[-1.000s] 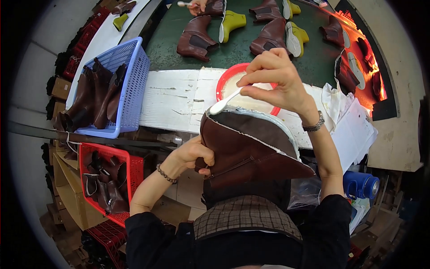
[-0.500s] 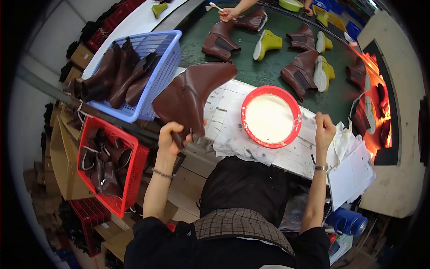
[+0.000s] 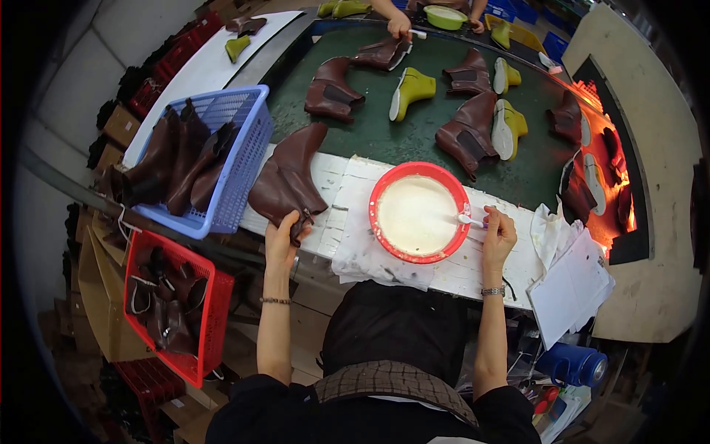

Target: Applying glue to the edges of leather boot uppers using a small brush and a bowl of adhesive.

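Here, at the workbench:
Left hand (image 3: 281, 240): clamped on the lower edge of a brown boot upper (image 3: 287, 181), lying on the white bench (image 3: 336, 189) just beside the blue basket (image 3: 240, 159).
Right hand (image 3: 498, 235): fingers pinching a small white brush (image 3: 470, 220), tip over the red bowl (image 3: 418, 214) of white paste.

Brown cardboard boxes (image 3: 118, 126) far left by wall, white paper sheets (image 3: 569, 288) on bench R

Shoe factory line. Beyond the hands, a green conveyor belt (image 3: 444, 140) carries brown boot uppers (image 3: 467, 133) and yellow lasts (image 3: 411, 92). Left of the hands, blue basket (image 3: 244, 159) and red crate (image 3: 211, 318) hold more uppers. Glowing heater tunnel (image 3: 603, 185) far right.
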Demonstrator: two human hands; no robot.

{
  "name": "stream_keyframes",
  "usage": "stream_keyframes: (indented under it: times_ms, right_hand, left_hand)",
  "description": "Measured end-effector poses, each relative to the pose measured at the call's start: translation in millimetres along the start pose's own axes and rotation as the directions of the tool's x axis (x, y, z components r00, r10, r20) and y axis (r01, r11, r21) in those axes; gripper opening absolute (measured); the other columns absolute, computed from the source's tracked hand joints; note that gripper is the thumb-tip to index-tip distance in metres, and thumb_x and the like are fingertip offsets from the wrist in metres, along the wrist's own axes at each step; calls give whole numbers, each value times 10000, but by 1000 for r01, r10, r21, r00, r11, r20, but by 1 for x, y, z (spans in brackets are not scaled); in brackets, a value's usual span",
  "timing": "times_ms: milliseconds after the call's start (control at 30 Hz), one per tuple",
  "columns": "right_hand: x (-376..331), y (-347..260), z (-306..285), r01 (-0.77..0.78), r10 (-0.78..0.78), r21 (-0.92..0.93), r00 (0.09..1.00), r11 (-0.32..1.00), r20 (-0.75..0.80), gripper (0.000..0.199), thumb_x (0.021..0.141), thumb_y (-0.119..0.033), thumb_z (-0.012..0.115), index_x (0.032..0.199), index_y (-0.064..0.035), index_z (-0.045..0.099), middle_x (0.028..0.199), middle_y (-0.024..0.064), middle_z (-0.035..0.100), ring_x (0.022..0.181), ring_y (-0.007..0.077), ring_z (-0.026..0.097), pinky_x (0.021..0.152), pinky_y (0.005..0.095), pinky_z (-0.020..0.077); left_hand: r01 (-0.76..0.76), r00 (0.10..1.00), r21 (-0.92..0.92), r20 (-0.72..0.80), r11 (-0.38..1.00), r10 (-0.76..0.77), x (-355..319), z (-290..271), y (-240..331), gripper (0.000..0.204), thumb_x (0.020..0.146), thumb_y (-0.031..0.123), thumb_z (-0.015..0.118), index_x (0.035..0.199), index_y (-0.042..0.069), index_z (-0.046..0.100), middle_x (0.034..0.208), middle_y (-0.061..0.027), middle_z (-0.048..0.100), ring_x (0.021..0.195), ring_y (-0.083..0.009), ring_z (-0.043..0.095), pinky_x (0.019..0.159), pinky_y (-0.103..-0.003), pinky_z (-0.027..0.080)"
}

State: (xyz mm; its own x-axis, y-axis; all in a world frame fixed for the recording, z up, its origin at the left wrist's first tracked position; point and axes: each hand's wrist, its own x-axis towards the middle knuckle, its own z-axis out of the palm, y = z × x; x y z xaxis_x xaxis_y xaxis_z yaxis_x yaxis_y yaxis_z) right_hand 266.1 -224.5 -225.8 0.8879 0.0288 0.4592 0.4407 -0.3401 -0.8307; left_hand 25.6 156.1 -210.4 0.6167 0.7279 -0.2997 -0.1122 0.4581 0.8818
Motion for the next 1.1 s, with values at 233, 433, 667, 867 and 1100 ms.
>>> stream_keyframes:
  times_ms: [233, 433, 667, 867, 1100]
  right_hand:
    - [2, 11, -1, -58, 60, 34, 997, 998, -43, 292, 1043, -266, 632, 1000, -28, 796, 776, 52, 692, 752, 149, 551, 693, 318, 442]
    - [5, 6, 2, -70, 72, 54, 997, 996, -34, 286, 1039, -262, 639, 992, -28, 798, 783, 49, 695, 755, 145, 551, 690, 316, 440]
    - [-1, 14, 0, -96, 100, 66, 993, 993, -57, 253, 1025, -216, 647, 979, -15, 792, 787, 65, 690, 771, 153, 583, 701, 315, 458]
    - [-3, 17, -4, -125, 127, 47, 991, 991, -49, 240, 1022, -204, 645, 971, -23, 795, 778, 54, 689, 758, 149, 569, 704, 300, 450]
    - [-3, 15, -1, -56, 59, 34, 996, 998, -72, 236, 1010, -198, 656, 952, -17, 795, 752, 51, 682, 717, 151, 557, 655, 320, 436]
  left_hand:
    - [-456, 657, 864, 163, 215, 736, -50, 40, 33, 845, 877, -9, 693, 1603, -3, 262, 1467, -247, 507, 1229, -337, 603, 1025, -428, 489]
    - [-777, 541, -39, 468, 628, 699, -92, 147, 144, 844, 932, -39, 638, 1630, 38, 171, 1504, -251, 471, 1220, -325, 651, 1004, -385, 547]
    - [-776, 345, -293, 544, 558, 765, -93, 185, 210, 874, 955, 221, 671, 1619, 16, 140, 1588, -290, 317, 1281, -418, 582, 1054, -484, 507]
    - [-836, 285, -254, 558, 487, 779, -71, 196, 233, 812, 961, 228, 662, 1585, 11, 191, 1524, -274, 365, 1235, -404, 589, 1030, -475, 511]
    - [-872, 196, -254, 603, 419, 773, -29, 242, 255, 742, 967, 237, 653, 1545, 6, 250, 1448, -256, 420, 1181, -388, 598, 1001, -463, 515]
